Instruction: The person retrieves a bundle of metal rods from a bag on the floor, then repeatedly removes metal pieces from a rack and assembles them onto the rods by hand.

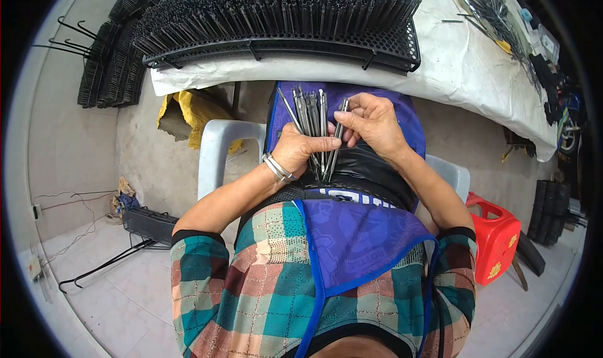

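My left hand (296, 147), with bangles at the wrist, is closed around a bundle of thin dark rods (310, 111) above my lap. Their upper ends fan apart and the lower ends point towards my waist. My right hand (377, 124) pinches the top of a thin rod (344, 110) at the right side of the bundle, between thumb and fingertips. Whether it is one rod or more I cannot make out. In front of me, a long black perforated rack (314, 46) on the table holds a dense mass of similar upright dark rods (282, 12).
White sheeting covers the table (458, 81); loose dark strips (483, 9) lie at its far right. A yellow sack (196, 122) sits underneath on the left. I sit on a grey plastic chair (213, 147). A red stool (499, 248) stands right; black racks (113, 62) are stacked left.
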`<state>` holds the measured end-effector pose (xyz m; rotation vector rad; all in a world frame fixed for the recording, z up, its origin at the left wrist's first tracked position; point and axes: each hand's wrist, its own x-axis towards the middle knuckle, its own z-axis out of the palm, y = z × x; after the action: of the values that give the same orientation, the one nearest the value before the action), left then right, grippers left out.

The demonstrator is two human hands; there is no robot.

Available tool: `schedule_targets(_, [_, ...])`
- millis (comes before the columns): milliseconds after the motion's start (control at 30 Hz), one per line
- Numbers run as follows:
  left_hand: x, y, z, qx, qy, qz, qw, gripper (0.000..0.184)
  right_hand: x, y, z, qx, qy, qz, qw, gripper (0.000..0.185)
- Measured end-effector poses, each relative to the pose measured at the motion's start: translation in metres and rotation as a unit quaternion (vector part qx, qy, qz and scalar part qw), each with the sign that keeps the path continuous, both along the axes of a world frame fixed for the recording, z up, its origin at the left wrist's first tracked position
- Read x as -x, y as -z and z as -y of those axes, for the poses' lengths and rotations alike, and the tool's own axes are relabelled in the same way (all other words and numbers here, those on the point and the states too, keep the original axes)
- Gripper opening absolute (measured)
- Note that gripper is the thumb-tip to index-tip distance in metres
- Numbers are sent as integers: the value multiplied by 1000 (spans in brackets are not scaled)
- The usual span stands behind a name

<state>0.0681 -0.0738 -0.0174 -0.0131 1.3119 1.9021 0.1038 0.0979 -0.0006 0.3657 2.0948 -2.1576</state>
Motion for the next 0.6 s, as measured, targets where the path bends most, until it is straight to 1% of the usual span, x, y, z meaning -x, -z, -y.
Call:
schedule_targets(33, [0,1,0,2,-1,-6,1000,26,0,0,1,21,-2,-16,1000,25])
schedule_targets(67, [0,3,1,3,-1,-12,1000,26,1,-1,1,13,-12,-5,1000,21])
schedule_targets(167, [-1,3,-2,5,-7,-18,1000,26,-3,-9,4,0,7,2,1000,21])
schedule_targets(200, [-1,2,-3,5,-10,-18,1000,25,-3,-9,3,-1,31,-11,999,21])
schedule_targets(300, [0,-3,-1,-5,24,45,999,26,-1,-2,-8,1,97,-53,994,21])
schedule_targets(367, [1,-3,1,-12,38,32,999,25,-1,-1,-15,0,128,-44,991,19])
schedule_targets(467, [-1,-4,-1,-15,30,19,999,20,-10,9,-1,22,128,-89,988,18])
schedule_targets(500, [-3,-5,-2,-13,23,16,1000,18,-16,12,5,27,88,-78,993,16])
schedule_targets(567, [-6,-6,-2,4,12,0,1000,16,-32,18,24,140,33,-14,989,17])
schedule_targets(600, [-8,-7,-2,12,7,-9,1000,15,-33,19,24,140,50,-17,989,18])
